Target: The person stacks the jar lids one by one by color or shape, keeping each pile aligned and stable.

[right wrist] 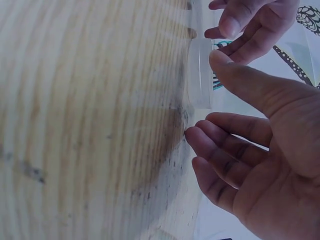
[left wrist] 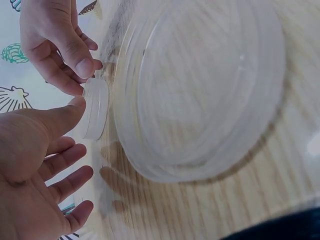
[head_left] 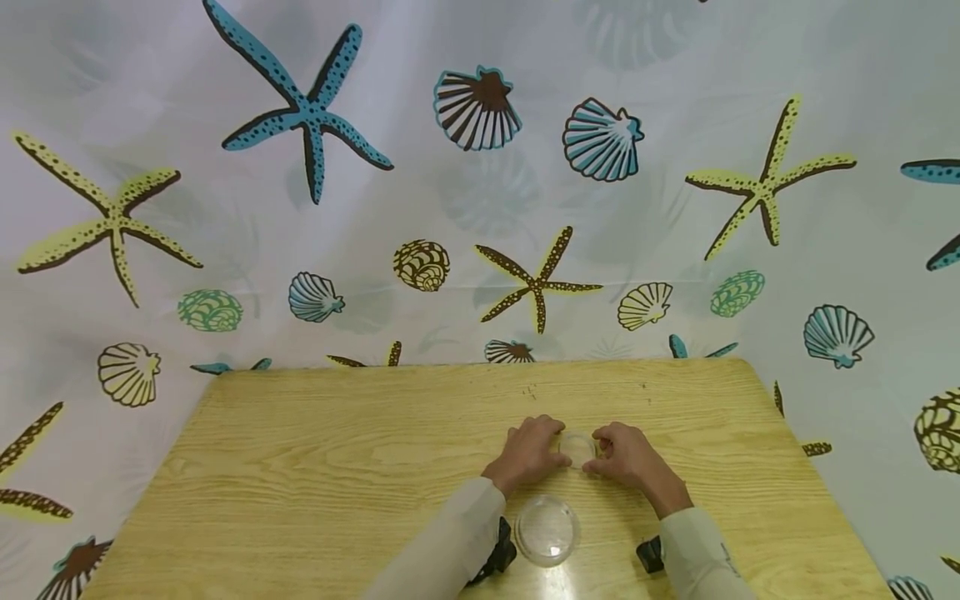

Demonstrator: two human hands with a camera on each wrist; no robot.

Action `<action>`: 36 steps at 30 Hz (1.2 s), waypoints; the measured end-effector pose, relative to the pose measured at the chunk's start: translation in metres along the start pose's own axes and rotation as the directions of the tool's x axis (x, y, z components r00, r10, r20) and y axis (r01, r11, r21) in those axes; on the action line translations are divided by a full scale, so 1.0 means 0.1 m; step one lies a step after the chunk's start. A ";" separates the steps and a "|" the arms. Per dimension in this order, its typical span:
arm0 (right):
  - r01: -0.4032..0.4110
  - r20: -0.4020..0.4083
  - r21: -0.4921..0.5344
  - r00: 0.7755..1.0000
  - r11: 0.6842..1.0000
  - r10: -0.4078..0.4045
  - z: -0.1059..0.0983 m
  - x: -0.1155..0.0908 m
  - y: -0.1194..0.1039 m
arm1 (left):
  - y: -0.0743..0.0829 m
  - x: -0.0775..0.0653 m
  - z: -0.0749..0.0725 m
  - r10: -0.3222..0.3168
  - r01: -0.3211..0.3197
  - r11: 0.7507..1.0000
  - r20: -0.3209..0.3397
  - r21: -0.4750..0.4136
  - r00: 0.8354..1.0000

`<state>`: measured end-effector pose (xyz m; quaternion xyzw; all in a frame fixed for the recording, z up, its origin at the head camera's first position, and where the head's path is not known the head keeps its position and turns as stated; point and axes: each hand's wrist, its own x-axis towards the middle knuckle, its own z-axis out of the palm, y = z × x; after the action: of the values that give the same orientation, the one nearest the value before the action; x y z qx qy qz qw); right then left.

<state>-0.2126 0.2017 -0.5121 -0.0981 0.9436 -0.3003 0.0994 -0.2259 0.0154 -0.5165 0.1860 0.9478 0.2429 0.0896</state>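
Observation:
Between my two hands sits a small clear round dish (head_left: pixel 577 451), low-walled, on the wooden table. My left hand (head_left: pixel 531 452) is at its left side, with the thumb tip right at the dish's wall and the other fingers loosely spread. On the opposite side is my right hand (head_left: pixel 628 456), thumb tip near the wall and fingers slightly bent around the edge. Neither hand has its fingers closed around the dish. Nearer to me, a larger clear round dish (head_left: pixel 547 531) rests on the table between my forearms; the left wrist view shows its ridged wall (left wrist: pixel 250 100) close up.
The pale wooden table (head_left: pixel 322 475) stretches far to the left, with small dark marks near its back. Behind and at both sides hangs a white curtain (head_left: pixel 487 192) printed with starfish and shells. Dark wrist-worn devices (head_left: pixel 650 554) sit under the sleeves.

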 end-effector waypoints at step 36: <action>0.004 -0.038 -0.002 0.999 1.000 -0.004 0.08 0.05 0.02 | 0.03 0.04 0.13 -0.020 0.020 1.000 -0.062 -0.001 0.998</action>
<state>-0.2158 0.1981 -0.5205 -0.0944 0.9454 -0.3012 0.0806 -0.2249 0.0245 -0.5270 0.1690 0.9519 0.2480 0.0627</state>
